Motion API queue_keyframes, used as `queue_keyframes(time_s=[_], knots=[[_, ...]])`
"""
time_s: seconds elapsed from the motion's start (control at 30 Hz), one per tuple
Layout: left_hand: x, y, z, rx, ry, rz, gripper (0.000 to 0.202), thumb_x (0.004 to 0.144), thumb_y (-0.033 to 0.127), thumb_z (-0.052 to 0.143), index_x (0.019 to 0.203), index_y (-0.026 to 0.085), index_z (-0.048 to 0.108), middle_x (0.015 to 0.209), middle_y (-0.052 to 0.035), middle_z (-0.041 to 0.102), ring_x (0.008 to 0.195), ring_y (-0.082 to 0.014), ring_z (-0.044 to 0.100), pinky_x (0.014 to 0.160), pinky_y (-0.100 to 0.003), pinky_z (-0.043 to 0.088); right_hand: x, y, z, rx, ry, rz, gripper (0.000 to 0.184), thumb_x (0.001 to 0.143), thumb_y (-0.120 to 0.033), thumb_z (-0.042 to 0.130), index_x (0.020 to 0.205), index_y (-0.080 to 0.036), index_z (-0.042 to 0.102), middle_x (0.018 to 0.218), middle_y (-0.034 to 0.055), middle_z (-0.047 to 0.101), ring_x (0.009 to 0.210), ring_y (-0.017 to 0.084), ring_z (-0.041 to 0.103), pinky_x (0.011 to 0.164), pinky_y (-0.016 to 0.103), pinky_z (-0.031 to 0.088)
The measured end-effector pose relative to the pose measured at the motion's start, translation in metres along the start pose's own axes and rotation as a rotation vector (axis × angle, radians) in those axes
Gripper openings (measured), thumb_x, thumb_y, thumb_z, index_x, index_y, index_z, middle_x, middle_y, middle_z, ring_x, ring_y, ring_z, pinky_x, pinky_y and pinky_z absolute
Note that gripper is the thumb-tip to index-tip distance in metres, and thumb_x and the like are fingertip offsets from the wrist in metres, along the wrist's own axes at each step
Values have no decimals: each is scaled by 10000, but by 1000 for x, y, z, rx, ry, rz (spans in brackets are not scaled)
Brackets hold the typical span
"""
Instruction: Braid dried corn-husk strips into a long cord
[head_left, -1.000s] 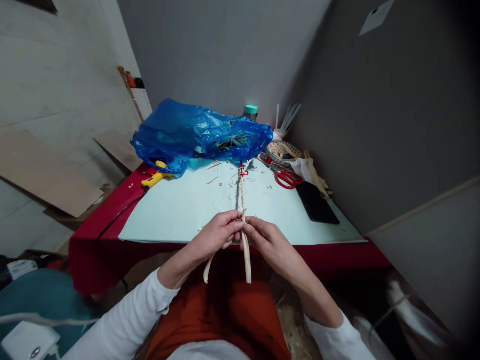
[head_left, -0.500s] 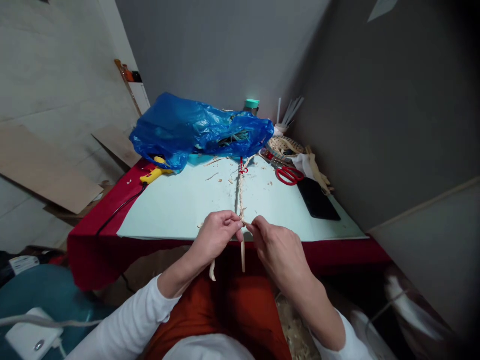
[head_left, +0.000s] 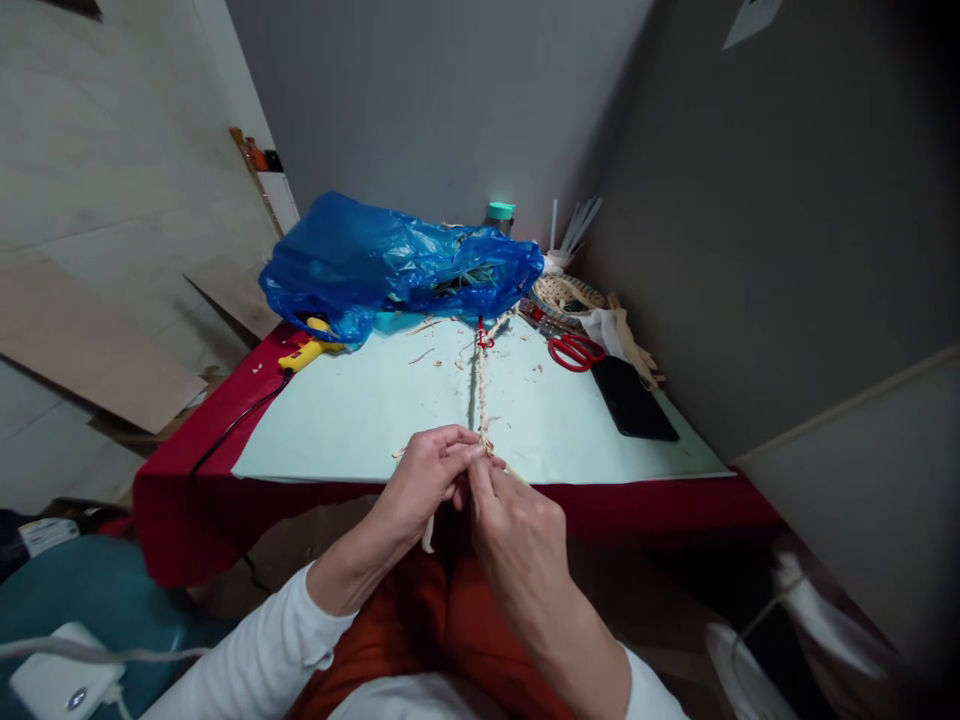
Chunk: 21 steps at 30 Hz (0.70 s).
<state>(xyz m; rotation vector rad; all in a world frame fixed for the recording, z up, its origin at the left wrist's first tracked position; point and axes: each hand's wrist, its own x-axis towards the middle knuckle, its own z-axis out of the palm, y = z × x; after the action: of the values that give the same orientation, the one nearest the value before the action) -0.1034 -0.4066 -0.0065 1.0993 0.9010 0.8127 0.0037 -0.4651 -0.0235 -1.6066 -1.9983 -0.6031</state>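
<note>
A thin braid of pale straw strips runs down the middle of the light board from a red clip at the far end to the near edge. My left hand pinches the braid's near end, and a loose strip hangs below it. My right hand is closed right beside it, fingers pinching another strip of the same braid. Both hands touch each other at the table's front edge.
A blue plastic bag lies at the back. A yellow glue gun with a black cord sits at the left. Red scissors, a black phone and a woven basket are on the right, by the wall.
My right hand has moved left and closer to my left hand, its back now turned up. The long strip that hung between the hands is no longer seen.
</note>
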Motion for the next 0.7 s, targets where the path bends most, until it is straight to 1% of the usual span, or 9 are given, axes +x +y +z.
queue_keyframes(time_s=[0.07, 0.13, 0.23, 0.3, 0.4, 0.43, 0.5, 0.63, 0.7], knots=[[0, 2, -3, 19, 6, 31, 178, 783, 280, 642, 825, 118, 581, 671, -15, 653, 418, -26, 397, 435, -176, 278, -1, 8, -5, 108, -57, -28, 187, 875, -43, 472, 832, -149, 619, 638, 24, 621, 564, 150, 566, 532, 270, 309], [1, 3, -6, 32, -19, 68, 165, 795, 263, 637, 830, 110, 587, 614, 8, 623, 398, -7, 340, 452, -172, 260, 2, 21, -13, 301, -125, 0, 163, 909, -138, 481, 846, -172, 627, 727, 33, 650, 651, 157, 578, 588, 261, 350], [3, 4, -11, 28, -77, 97, 156, 819, 248, 612, 875, 104, 586, 693, -13, 650, 406, 6, 317, 465, -174, 232, 12, 42, -22, 519, -127, 217, 208, 950, -279, 455, 879, -176, 621, 843, 53, 657, 790, 179, 572, 731, 280, 389], [3, 4, -12, 34, -95, 107, 151, 828, 239, 600, 896, 106, 579, 733, -14, 643, 423, 5, 323, 472, -175, 224, 21, 50, -19, 708, -237, 318, 239, 964, -335, 432, 907, -180, 606, 869, 45, 653, 807, 170, 574, 759, 280, 398], [3, 4, -13, 55, -105, 111, 130, 837, 234, 584, 902, 123, 563, 596, 62, 498, 437, -8, 304, 483, -171, 219, 30, 50, -6, 996, -464, 352, 275, 981, -393, 376, 971, -203, 574, 840, 10, 633, 756, 144, 566, 715, 259, 407], [3, 4, -13, 64, -109, 111, 120, 839, 231, 576, 902, 131, 555, 570, 79, 447, 441, -13, 296, 484, -171, 218, 32, 48, -1, 1041, -501, 352, 284, 983, -405, 363, 969, -206, 565, 822, 4, 620, 740, 142, 555, 695, 257, 403], [2, 5, -13, 88, -123, 112, 99, 839, 222, 561, 894, 143, 539, 560, 90, 406, 444, -20, 289, 483, -172, 222, 34, 44, 6, 1046, -521, 360, 288, 979, -412, 360, 927, -202, 551, 787, -2, 592, 716, 141, 528, 669, 256, 387], [-1, 10, -13, 153, -125, 88, 88, 829, 209, 550, 895, 164, 513, 534, 99, 417, 435, -33, 307, 477, -175, 242, 36, 46, 8, 991, -528, 318, 299, 969, -390, 379, 823, -190, 547, 720, -11, 562, 677, 132, 496, 665, 253, 364], [-4, 13, -12, 216, -101, 65, 90, 826, 204, 543, 901, 176, 503, 507, 102, 435, 428, -47, 327, 474, -182, 260, 35, 51, 8, 1024, -543, 278, 324, 963, -377, 391, 758, -182, 548, 691, -14, 554, 650, 121, 485, 655, 245, 358]])
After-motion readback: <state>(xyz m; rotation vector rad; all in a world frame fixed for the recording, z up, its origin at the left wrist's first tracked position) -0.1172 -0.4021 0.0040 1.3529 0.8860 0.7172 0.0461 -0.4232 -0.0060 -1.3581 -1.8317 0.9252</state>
